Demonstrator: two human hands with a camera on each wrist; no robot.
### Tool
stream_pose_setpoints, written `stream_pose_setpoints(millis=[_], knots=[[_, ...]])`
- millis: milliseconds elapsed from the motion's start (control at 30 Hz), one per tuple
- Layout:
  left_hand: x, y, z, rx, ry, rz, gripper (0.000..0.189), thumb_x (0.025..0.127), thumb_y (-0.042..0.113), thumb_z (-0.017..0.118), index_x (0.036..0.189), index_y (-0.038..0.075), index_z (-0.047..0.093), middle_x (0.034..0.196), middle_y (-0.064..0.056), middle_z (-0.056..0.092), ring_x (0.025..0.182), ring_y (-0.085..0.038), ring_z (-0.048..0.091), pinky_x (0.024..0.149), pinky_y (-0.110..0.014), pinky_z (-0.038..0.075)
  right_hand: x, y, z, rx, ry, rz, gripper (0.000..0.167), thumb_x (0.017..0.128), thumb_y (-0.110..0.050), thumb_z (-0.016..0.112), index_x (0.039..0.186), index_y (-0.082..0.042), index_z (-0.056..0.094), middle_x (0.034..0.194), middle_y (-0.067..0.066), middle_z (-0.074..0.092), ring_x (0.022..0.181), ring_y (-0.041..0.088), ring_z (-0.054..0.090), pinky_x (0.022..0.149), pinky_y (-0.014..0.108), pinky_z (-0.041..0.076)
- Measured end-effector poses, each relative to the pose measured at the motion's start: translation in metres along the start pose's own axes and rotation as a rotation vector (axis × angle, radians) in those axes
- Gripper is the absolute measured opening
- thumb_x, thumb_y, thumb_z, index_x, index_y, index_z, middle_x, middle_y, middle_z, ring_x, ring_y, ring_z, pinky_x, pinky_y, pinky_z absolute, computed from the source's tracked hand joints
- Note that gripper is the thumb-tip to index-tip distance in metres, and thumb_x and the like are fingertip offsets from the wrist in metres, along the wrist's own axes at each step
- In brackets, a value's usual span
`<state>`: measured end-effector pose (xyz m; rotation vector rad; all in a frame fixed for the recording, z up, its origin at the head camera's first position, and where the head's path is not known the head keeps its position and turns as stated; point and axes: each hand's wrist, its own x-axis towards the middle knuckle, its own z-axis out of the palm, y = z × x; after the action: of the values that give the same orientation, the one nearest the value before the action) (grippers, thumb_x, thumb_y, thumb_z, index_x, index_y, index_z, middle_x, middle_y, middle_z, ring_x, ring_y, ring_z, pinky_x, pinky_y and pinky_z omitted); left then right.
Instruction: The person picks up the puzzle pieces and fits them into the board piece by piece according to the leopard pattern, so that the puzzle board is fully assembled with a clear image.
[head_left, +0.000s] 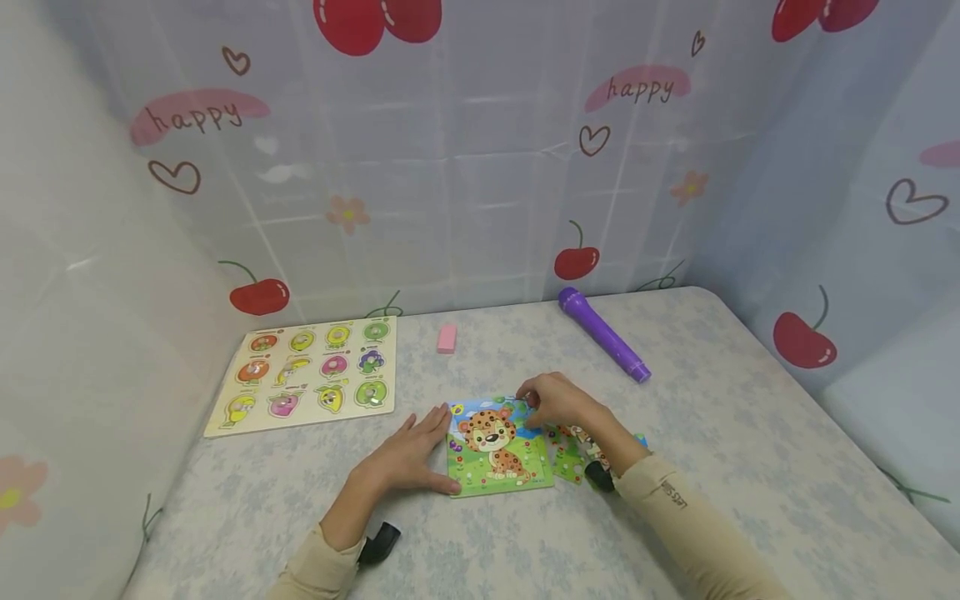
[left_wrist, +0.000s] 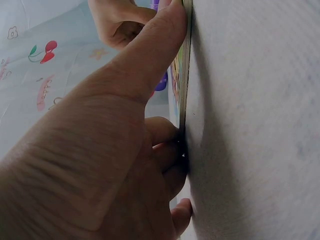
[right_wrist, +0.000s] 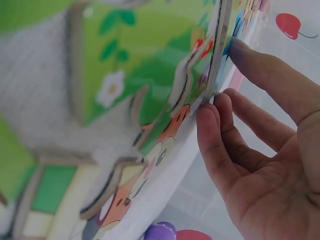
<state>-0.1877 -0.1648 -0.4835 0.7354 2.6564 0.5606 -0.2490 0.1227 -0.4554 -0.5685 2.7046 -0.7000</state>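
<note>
A square jigsaw board (head_left: 491,475) with a spotted leopard cub picture lies flat on the table. My left hand (head_left: 405,454) rests along its left side, fingers stretched toward the far left corner and thumb on the near left corner. In the left wrist view, that thumb (left_wrist: 162,30) presses on the board's edge. At the far right corner, my right hand (head_left: 558,400) pinches the board between thumb and fingers; the thumb (right_wrist: 255,57) lies over a blue part of the picture. Loose puzzle pieces (head_left: 567,462) lie right of the board, partly hidden under my right forearm.
A fruit peg puzzle board (head_left: 315,414) lies at the back left. Behind the leopard board is a pink block (head_left: 447,338), and a purple toy microphone (head_left: 603,333) lies at the back right. A printed curtain (head_left: 480,192) hangs behind the table.
</note>
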Motion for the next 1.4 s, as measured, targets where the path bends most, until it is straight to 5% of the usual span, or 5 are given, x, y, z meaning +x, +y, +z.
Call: stream_pose_setpoints(millis=[400,967,1400], knots=[[0.001,-0.001,0.001,0.004,0.006,-0.006,0.120,0.069,0.067,0.075,0.156,0.005,0.018,0.165,-0.009,0.013,0.153,-0.024,0.013,0.126,-0.050,0.008,0.001,0.002,0.000,0.006,-0.001,-0.026,0.035,0.077,-0.017,0.083,0.109,-0.009,0.072,0.097,0.001,0.070,0.091,0.014,0.063,0.080,0.031,0.056],[0.001,-0.001,0.000,0.000,0.000,-0.014,0.120,0.070,0.066,0.075,0.156,0.006,0.017,0.165,-0.008,0.012,0.153,-0.024,0.012,0.126,-0.049,0.008,-0.008,0.015,-0.007,0.103,-0.021,-0.072,0.044,0.076,-0.018,0.083,0.115,-0.005,0.069,0.098,0.003,0.068,0.090,0.016,0.061,0.077,0.029,0.054],[0.000,-0.001,0.000,-0.006,0.002,-0.003,0.120,0.070,0.066,0.075,0.156,0.005,0.017,0.165,-0.009,0.012,0.153,-0.024,0.013,0.126,-0.049,0.008,-0.033,0.035,-0.013,0.099,-0.041,-0.020,0.047,0.077,-0.016,0.083,0.119,-0.007,0.065,0.096,0.003,0.063,0.088,0.016,0.057,0.074,0.031,0.051]])
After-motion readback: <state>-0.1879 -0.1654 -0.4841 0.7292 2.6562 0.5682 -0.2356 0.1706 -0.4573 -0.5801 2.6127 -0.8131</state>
